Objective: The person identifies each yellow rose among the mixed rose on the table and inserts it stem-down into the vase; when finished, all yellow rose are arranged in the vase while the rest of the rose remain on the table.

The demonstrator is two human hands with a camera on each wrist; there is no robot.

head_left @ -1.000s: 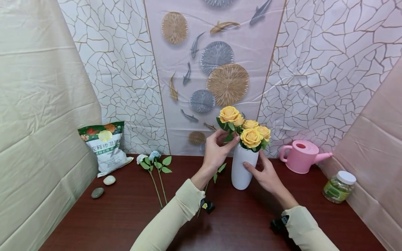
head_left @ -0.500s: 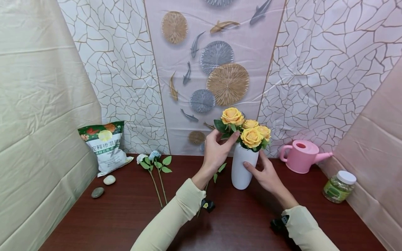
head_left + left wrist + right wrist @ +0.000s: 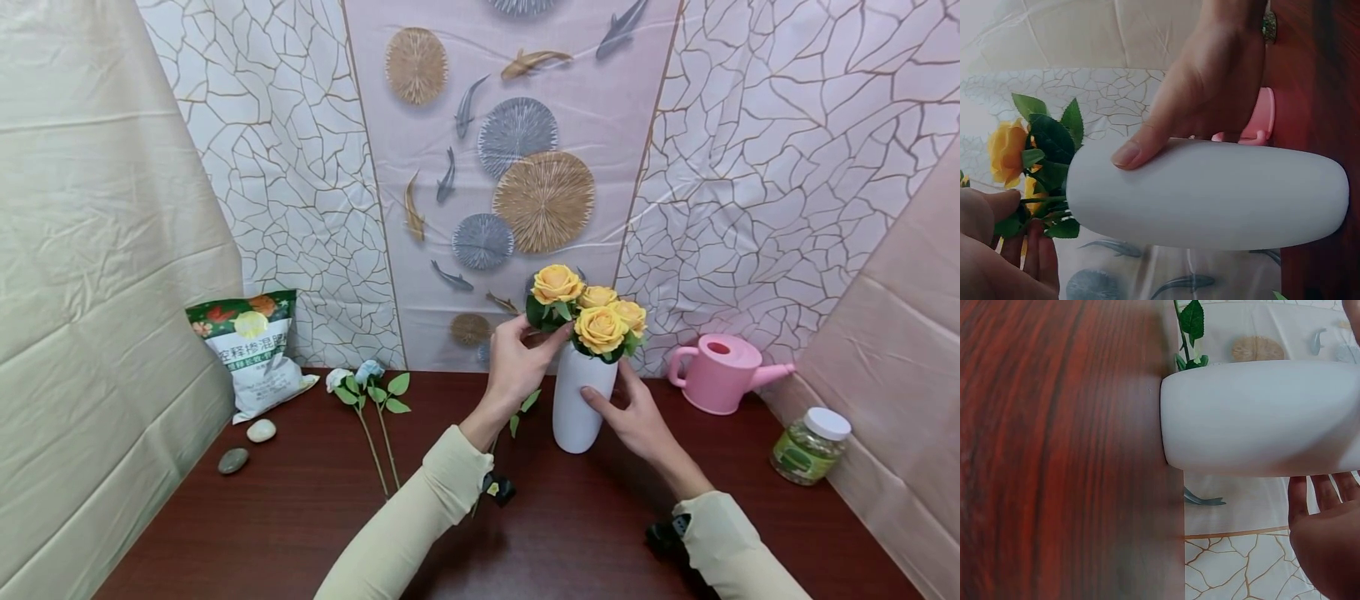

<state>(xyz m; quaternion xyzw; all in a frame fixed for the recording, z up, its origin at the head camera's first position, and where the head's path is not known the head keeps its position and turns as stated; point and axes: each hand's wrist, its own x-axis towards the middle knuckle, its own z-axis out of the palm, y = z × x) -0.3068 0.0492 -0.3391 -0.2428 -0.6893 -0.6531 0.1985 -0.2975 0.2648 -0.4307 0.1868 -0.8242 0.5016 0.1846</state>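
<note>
A white vase (image 3: 576,408) stands upright on the dark red table, with several yellow roses (image 3: 602,330) in its mouth. My left hand (image 3: 517,362) is at the left of the mouth and pinches the stem of a yellow rose (image 3: 557,284) below its bloom. In the left wrist view the green stem (image 3: 1047,199) runs from those fingers into the vase opening. My right hand (image 3: 641,417) grips the vase from the right, thumb on the front and fingers behind it. The stem's lower end is hidden inside the vase.
Left of the arms lie a white and a pale blue flower (image 3: 370,372), two stones (image 3: 262,430) and a fertilizer bag (image 3: 258,354). Another leafy stem (image 3: 529,402) lies partly behind the left forearm. A pink watering can (image 3: 716,375) and a lidded jar (image 3: 810,447) stand right.
The left hand's yellow rose has turned and come down to the right, nearer the other blooms. My right hand and the vase have stayed still.
</note>
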